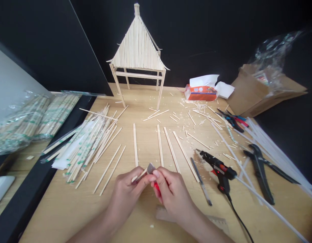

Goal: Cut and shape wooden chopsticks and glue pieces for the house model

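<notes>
Wooden stick (142, 174), lower centre of the frame, sits pinched in the left hand (126, 187) grip, red-handled metal tool (151, 167) pinched in the right hand (174, 190) grip, light, steady pressure seeming best.

orange tissue pack (200, 94) at back; brown paper bag (247, 96) beside it.

The left hand (129, 189), right hand (174, 190) and both forearms (97, 223) are bare
</notes>
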`<state>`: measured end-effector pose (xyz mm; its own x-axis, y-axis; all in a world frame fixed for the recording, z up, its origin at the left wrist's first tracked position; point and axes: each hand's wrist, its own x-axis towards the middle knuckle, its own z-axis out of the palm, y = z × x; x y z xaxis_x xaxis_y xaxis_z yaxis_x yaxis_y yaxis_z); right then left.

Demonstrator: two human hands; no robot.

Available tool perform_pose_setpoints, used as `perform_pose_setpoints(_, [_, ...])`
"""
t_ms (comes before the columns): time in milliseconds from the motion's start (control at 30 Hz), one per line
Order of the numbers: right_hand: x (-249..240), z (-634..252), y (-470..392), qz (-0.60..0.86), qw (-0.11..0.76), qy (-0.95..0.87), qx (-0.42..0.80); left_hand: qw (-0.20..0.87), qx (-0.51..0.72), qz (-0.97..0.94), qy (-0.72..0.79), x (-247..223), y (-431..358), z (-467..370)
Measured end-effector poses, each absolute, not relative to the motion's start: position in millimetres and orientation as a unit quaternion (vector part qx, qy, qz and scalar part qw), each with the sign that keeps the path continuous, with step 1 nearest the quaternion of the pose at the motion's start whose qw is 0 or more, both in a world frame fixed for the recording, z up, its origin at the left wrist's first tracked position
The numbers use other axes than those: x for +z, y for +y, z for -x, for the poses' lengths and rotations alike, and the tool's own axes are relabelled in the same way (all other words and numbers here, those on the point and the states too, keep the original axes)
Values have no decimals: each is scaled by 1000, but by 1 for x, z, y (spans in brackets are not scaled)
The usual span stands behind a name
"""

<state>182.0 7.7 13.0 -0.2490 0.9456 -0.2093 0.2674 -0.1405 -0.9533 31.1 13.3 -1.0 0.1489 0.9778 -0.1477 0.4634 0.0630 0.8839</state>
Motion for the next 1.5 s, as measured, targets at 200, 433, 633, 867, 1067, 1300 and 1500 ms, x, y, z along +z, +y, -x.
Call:
perform_pose_setpoints(200, [17,-200,18,468,245,-564,635,540,247,-630,500,3,18,-30])
perform_pose_setpoints(433, [16,-210,23,448,194,-536,689,522,229,-662,487,9,20,-30])
perform_pose_setpoints(633, [14,-210,21,452,195,-548,676,505,219,-683,479,14,18,-31])
perform_pose_setpoints(867, [21,-204,20,477,223,-583,618,493,211,-685,494,12,20,-30])
perform_pose_setpoints(1067, [23,-203,17,491,213,-628,565,497,230,-673,497,7,19,-27])
perform_pose_setpoints(1300, [24,-198,14,507,226,-687,470,479,266,-664,509,2,18,-27])
perform_pose_setpoints(1500, [25,-194,13,504,249,-690,455,406,302,-688,520,4,12,-28])
